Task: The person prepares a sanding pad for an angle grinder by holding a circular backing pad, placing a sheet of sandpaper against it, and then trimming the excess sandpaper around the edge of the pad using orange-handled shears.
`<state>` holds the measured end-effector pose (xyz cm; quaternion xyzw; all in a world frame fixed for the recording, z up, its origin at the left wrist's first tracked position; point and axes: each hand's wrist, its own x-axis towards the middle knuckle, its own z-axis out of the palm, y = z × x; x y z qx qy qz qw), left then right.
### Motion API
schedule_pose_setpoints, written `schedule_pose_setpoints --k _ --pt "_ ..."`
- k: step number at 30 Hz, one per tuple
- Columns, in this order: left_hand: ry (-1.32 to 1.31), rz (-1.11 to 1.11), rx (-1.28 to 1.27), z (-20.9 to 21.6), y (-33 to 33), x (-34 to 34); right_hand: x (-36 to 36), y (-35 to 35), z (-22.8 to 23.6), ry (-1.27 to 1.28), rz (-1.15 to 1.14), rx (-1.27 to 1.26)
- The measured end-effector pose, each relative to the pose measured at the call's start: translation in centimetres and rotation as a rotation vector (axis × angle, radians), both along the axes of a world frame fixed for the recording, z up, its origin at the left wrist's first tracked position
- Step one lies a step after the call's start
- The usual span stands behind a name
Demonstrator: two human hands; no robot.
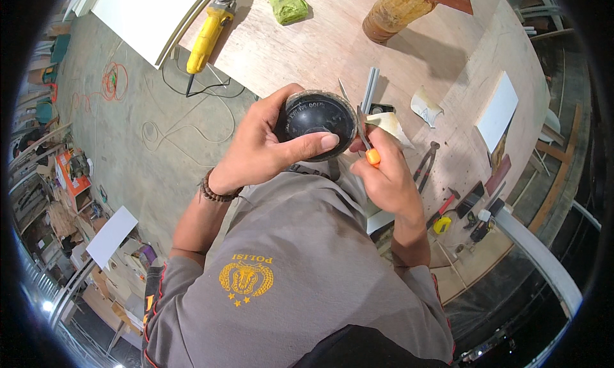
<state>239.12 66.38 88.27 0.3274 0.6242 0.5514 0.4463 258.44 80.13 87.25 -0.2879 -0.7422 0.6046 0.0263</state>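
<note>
My left hand [259, 138] grips a round black backing pad [316, 122], its thumb across the dark face and its fingers behind the rim. A thin, rough, pale edge shows around the pad. In my right hand [390, 176] is a pair of scissors [373, 156] with orange on the handle. Their blades stand apart, pointing away from me, close against the pad's right edge; whether they touch it I cannot tell. Both hands are in front of my body, near the table edge. Curled cream pieces of sheet [391, 126] lie just beyond my right hand.
A yellow angle grinder [211, 32] lies at the table's far left corner, its cable hanging down. Farther back are a green cloth bundle [284, 2] and a brown tapered leg [396, 13]. Pincers [427, 165], a hammer [444, 205] and a yellow tape measure [442, 224] lie at right.
</note>
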Motion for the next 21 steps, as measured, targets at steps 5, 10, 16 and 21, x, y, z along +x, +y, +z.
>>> schedule_pose_setpoints --k 5,10,16,21 --pt "-0.012 -0.003 0.000 0.4 0.1 0.0 0.3 -0.7 -1.6 0.057 -0.056 -0.055" --pt "0.000 -0.103 -0.058 0.7 -0.1 -0.9 0.2 -0.4 -0.4 -0.057 -0.014 -0.060" --pt "0.025 -0.152 -0.070 0.8 -0.3 -1.2 0.5 -1.3 -1.8 0.024 -0.051 0.040" --pt "0.029 -0.181 -0.097 0.9 -0.4 -1.5 0.8 -0.7 -1.5 -0.043 0.038 0.058"
